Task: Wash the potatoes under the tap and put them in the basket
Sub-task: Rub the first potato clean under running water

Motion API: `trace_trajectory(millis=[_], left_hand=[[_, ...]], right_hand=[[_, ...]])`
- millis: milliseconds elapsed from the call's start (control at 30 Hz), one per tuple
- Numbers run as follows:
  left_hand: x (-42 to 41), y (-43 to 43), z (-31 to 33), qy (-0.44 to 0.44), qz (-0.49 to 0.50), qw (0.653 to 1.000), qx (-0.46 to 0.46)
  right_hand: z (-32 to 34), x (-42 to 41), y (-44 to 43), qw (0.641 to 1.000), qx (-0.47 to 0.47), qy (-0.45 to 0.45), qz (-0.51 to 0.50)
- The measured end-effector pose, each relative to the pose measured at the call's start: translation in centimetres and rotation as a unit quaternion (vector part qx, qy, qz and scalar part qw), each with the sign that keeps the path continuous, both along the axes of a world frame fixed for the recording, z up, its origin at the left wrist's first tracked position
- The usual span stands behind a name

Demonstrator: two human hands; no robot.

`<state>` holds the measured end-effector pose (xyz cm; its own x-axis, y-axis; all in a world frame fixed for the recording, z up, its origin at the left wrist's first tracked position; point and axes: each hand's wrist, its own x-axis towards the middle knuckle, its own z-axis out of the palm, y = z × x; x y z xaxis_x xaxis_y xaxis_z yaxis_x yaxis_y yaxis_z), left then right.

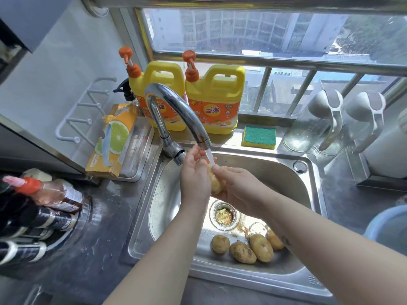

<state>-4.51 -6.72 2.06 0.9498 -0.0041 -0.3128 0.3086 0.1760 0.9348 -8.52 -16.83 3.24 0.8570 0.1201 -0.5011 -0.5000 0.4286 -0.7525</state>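
Head view shows me both hands together under the tap [176, 102]: the right hand [237, 183] curls its fingers round a potato [217, 183] directly below the spout, and the left hand [195, 172] lies against the potato's other side with fingers fairly straight, so the water stream [210, 158] lands on its top end. My worry is grip: wet skin rubbed between two palms is slippery, and a slip would drop it into the sink [308, 164], perhaps onto the drain strainer [223, 214] full of vegetable scraps, nearer me than the tap, dirtying it. It could also land among the four muddy potatoes [242, 252] lying further toward me from the tap and get mixed up with them. A pale blue container [387, 223] well right of the tap may be the basket; I cannot tell.
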Motion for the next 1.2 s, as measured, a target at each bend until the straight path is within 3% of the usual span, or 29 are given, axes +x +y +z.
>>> trace_trajectory(millis=[200,333,467,567,700,833,933,1067,1200], left_hand=[[-0.6,0.2,-0.3,-0.062,-0.055,0.992,0.094],[-2.0,1.1,-0.7,-0.028,-0.090,0.992,0.085],[-4.0,2.1,-1.6,-0.084,-0.155,0.977,0.117],[-3.6,2.2,-1.6,-0.070,-0.122,0.987,0.077],[-2.3,1.2,-0.7,0.003,-0.012,0.999,-0.051],[-1.4,1.0,-0.2,0.119,0.050,0.983,-0.131],[-1.3,0.8,0.1,0.155,0.049,0.978,-0.131],[-1.5,0.2,0.3,0.097,0.024,0.991,-0.092],[-2.5,0.7,-0.5,-0.004,-0.065,0.998,0.016]], right_hand=[[0.0,1.0,1.3,0.994,0.037,0.045,-0.092],[-0.2,1.7,1.9,0.977,0.065,0.091,-0.180],[-0.6,2.2,2.5,0.969,0.101,0.127,-0.186],[-0.8,1.8,2.3,0.989,0.056,0.062,-0.126],[-0.4,0.7,1.7,0.997,-0.038,-0.060,-0.042],[-0.4,-0.3,1.1,0.990,-0.090,-0.110,0.002],[-0.3,-0.5,0.5,0.983,-0.139,-0.118,0.022],[-0.1,-0.2,0.6,0.990,-0.089,-0.102,-0.028],[-0.1,0.4,1.1,0.994,-0.024,-0.032,-0.104]])
